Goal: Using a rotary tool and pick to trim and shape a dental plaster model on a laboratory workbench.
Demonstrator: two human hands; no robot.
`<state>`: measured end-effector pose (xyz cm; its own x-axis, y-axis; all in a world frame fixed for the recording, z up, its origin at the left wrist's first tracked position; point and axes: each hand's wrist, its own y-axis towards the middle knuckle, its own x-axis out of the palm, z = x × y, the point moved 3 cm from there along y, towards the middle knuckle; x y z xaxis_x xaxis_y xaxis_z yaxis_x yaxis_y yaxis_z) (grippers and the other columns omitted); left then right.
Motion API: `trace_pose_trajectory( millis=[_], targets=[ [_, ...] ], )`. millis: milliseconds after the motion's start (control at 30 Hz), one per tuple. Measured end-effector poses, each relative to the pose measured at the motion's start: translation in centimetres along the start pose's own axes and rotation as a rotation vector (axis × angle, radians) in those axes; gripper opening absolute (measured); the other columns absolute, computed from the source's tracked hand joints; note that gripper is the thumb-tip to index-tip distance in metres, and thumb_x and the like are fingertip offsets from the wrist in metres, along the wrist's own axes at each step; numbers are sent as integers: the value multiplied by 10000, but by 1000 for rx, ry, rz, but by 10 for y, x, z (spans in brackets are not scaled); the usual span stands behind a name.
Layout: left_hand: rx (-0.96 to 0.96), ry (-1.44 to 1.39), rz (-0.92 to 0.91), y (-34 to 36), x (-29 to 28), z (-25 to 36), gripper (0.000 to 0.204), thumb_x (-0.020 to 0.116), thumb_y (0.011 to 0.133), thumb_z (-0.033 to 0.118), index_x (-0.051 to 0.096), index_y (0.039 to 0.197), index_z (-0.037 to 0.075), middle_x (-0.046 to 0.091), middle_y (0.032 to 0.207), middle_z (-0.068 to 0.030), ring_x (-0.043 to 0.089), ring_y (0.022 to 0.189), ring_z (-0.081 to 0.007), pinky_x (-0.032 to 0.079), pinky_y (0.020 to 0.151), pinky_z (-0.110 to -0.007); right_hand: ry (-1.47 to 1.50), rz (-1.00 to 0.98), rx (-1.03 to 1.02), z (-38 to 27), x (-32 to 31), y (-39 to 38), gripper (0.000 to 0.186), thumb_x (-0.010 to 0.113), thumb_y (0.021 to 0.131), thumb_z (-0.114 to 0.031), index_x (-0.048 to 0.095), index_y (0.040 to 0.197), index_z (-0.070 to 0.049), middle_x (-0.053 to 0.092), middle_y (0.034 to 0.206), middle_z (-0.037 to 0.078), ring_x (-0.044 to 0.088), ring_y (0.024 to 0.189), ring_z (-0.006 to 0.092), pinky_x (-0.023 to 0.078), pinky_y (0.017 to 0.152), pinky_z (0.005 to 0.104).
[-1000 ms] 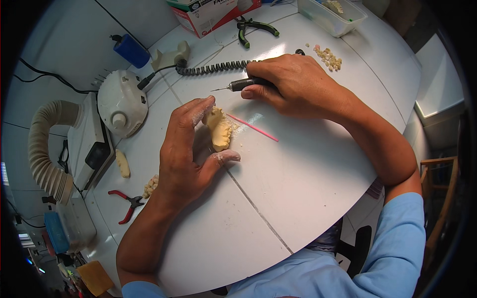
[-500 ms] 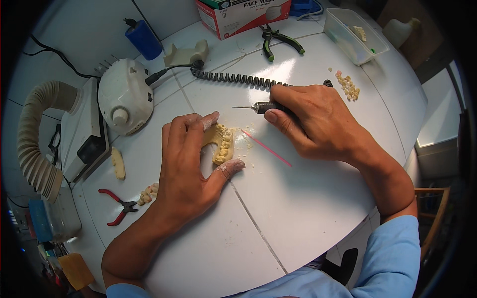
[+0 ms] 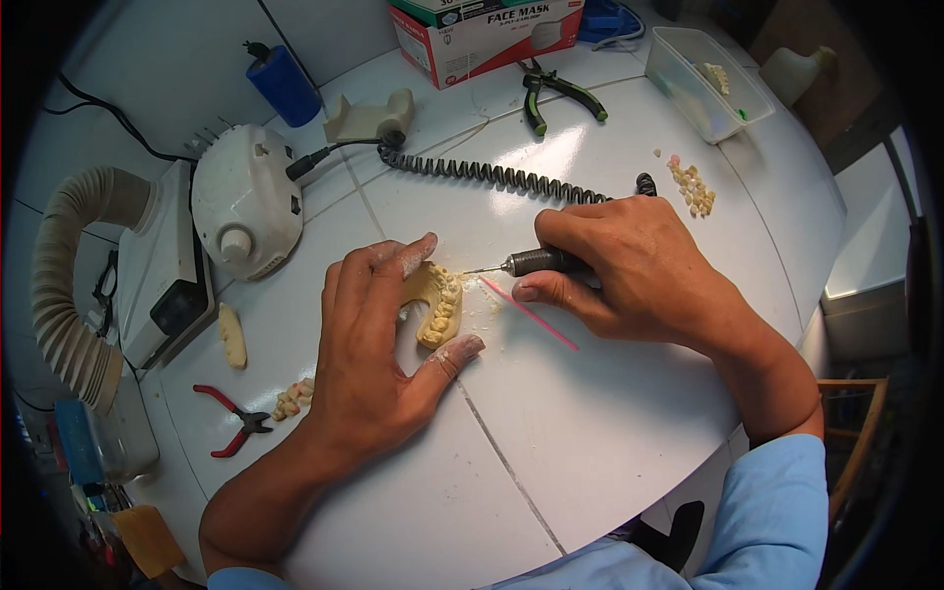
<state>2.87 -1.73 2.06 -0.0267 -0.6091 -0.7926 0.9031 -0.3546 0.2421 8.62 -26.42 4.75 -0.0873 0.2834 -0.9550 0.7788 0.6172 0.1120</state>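
Note:
My left hand (image 3: 383, 334) curves around a cream plaster dental cast (image 3: 441, 317), holding it on the white tiled table, with whitish powder on thumb and fingertips. My right hand (image 3: 639, 280) is closed on a black rotary handpiece (image 3: 534, 262); its thin metal bit is at the cast's upper right end, though I cannot tell whether it touches. A pink thin stick (image 3: 549, 326) lies just below the bit, among pale crumbs. The handpiece's coiled cable (image 3: 492, 177) runs across the table behind my hands.
Left: white control unit (image 3: 246, 206), hosed machine (image 3: 172, 285), cream piece (image 3: 232, 336), red pliers (image 3: 228, 444), small tooth-shaped bits (image 3: 293, 398). Back: blue cylinder (image 3: 285, 88), holder (image 3: 364, 118), cardboard box (image 3: 423, 54), green-handled pliers (image 3: 580, 98). Right: clear tub (image 3: 678, 93), more bits (image 3: 693, 192).
The handpiece has moved down and closer to the cast. The cast has turned, showing more of its arch. The whole view has shifted as my head moved.

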Motion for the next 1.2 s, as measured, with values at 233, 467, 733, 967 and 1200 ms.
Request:
trace_pose_trajectory(
  millis=[233, 467, 733, 967, 1200],
  targets=[
    [-30, 39, 34, -3, 0, 1, 878, 957, 839, 323, 555, 1563, 30, 546, 1398, -217, 510, 1365, -375, 445, 1156, -484, 24, -36, -1, 0, 2, -1, 496, 737, 1025, -538, 690, 915, -57, 732, 800, 118, 748, 753, 362, 572, 648, 497],
    [-90, 98, 29, -2, -1, 3, 851, 954, 839, 331, 565, 1518, -2, 544, 1364, -206, 501, 1314, -356, 443, 1135, -474, 33, -74, 18, -1, -1, 0, 507, 737, 1023, -550, 692, 919, -56, 735, 810, 118, 755, 772, 359, 579, 657, 498],
    [-75, 29, 49, -3, 0, -2, 809, 943, 846, 248, 557, 1501, -29, 543, 1348, -210, 535, 1305, -365, 468, 1130, -476, 24, -88, 11, -1, -2, 1, 502, 730, 1028, -553, 694, 939, -61, 732, 816, 115, 756, 784, 357, 582, 668, 494],
    [-76, -108, 99, -1, -2, 2, 807, 958, 821, 193, 559, 1489, -20, 519, 1358, -210, 565, 1320, -362, 515, 1120, -468, 30, -83, 7, -2, -3, 0, 501, 725, 1032, -552, 689, 943, -61, 727, 828, 116, 755, 797, 356, 582, 678, 500],
    [-68, -136, 91, -1, -1, -1, 796, 957, 817, 158, 560, 1485, -17, 505, 1372, -204, 599, 1277, -334, 532, 1109, -429, 29, -109, 18, -2, -4, 1, 522, 720, 1029, -573, 686, 948, -58, 726, 832, 121, 758, 812, 360, 583, 685, 507]
  ],
)
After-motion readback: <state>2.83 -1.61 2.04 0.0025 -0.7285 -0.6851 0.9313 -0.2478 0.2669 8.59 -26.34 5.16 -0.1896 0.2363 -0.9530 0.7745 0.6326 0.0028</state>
